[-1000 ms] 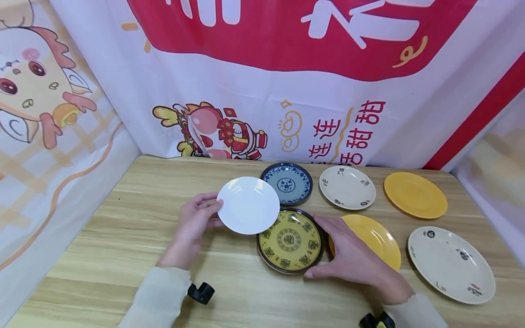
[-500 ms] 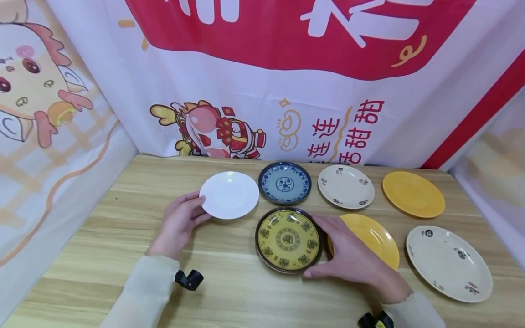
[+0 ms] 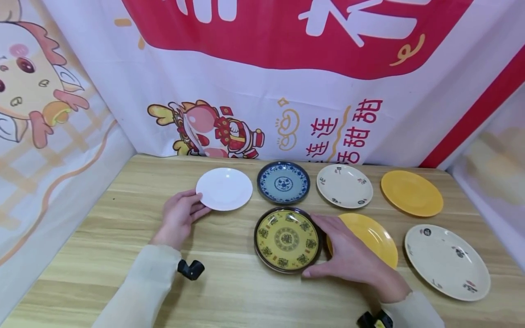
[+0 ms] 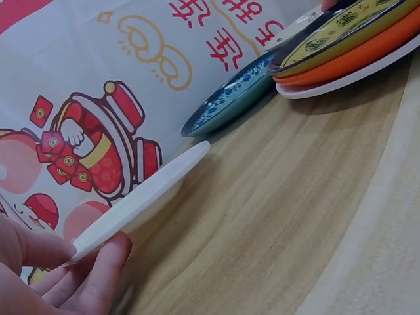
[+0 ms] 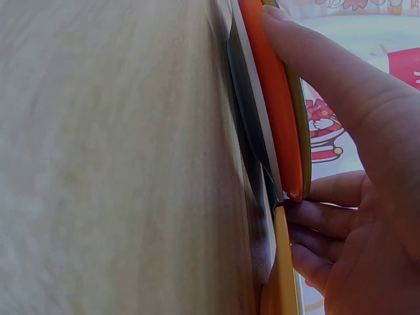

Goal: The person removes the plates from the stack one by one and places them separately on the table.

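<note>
My left hand point(image 3: 180, 216) pinches the left rim of a plain white plate point(image 3: 224, 189) between thumb and fingers. In the left wrist view the white plate's held edge point(image 4: 141, 200) is raised off the wood. My right hand point(image 3: 348, 250) grips the right side of a stack of plates, thumb at its near edge and fingers at the far side. On top of this stack is a yellow-green patterned plate point(image 3: 287, 239) with a dark rim. Beneath it are an orange plate point(image 5: 272, 98) and a white one point(image 4: 328, 87). The stack's underside is mostly hidden.
A blue floral plate point(image 3: 283, 182) lies right of the white plate. Farther right are a small cream plate point(image 3: 344, 186), a yellow plate point(image 3: 412, 193) and a large cream plate point(image 3: 447, 263). Another yellow plate point(image 3: 371, 237) is partly behind my right hand. A printed cloth point(image 3: 262, 105) hangs behind the wooden table point(image 3: 229, 287).
My left hand has carried the white plate left and back, from over the stack's edge to beside the blue plate, and lowered it. The right hand stays at the stack.
</note>
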`<state>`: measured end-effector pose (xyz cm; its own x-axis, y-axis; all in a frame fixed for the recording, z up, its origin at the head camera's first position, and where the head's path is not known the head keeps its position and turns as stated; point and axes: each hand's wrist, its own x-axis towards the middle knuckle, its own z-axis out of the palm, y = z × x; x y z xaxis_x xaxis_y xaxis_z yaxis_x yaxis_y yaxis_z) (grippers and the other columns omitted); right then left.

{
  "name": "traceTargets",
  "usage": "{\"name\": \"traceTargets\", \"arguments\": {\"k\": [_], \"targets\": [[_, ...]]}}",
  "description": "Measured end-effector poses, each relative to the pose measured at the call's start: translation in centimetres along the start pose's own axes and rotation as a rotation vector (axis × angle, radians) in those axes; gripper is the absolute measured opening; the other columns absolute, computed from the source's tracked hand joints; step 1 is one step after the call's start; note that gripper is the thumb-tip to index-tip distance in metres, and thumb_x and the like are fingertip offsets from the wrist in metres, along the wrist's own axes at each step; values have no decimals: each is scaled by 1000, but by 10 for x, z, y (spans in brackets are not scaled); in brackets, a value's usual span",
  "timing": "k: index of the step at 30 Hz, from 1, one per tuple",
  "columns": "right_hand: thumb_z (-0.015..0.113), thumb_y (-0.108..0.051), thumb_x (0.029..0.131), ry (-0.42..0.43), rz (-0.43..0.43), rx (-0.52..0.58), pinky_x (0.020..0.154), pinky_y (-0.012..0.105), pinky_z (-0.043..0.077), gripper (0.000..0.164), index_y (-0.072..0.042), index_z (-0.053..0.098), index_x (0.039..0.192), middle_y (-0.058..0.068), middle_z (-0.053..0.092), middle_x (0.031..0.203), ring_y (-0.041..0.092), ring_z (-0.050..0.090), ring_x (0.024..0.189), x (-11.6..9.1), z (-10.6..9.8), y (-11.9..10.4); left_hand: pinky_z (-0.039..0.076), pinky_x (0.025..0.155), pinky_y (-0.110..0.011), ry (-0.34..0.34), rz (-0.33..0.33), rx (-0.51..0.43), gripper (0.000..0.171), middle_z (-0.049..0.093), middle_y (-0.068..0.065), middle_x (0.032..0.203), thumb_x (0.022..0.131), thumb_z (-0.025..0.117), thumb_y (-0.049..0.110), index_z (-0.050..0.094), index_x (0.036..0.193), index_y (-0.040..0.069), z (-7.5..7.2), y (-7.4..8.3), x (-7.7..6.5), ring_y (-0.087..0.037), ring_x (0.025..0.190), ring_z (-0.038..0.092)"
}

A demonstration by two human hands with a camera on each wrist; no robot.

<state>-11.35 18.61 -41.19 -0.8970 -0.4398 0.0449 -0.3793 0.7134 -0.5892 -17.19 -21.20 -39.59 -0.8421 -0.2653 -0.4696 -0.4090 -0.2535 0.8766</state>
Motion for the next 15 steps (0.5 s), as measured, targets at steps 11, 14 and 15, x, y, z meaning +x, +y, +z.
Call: {"name": "traceTargets", "arguments": {"k": [11,14,15], "targets": [[96,-73,60,-2,-11,-4,122,65,45,130,-25,40,167,7,48,166,32,46,152,1,-1,0,64,98,-23,19,12,7,57,57,-15,146,110,59,11,39,162,0,6,2,16,-5,94,72],[95,-73,60,1,-12,-9,122,65,45,130,-23,40,167,8,49,166,32,47,152,0,-1,0,64,96,-22,37,27,29,53,60,-15,141,109,61,11,43,158,-2,9,2,19,-4,88,73],[95,-73,60,3,-12,-10,122,65,46,130,-23,41,167,8,49,165,32,47,151,0,-1,0,65,95,-22,44,29,36,52,61,-15,140,109,61,11,45,157,-3,10,3,20,-4,87,73]]}}
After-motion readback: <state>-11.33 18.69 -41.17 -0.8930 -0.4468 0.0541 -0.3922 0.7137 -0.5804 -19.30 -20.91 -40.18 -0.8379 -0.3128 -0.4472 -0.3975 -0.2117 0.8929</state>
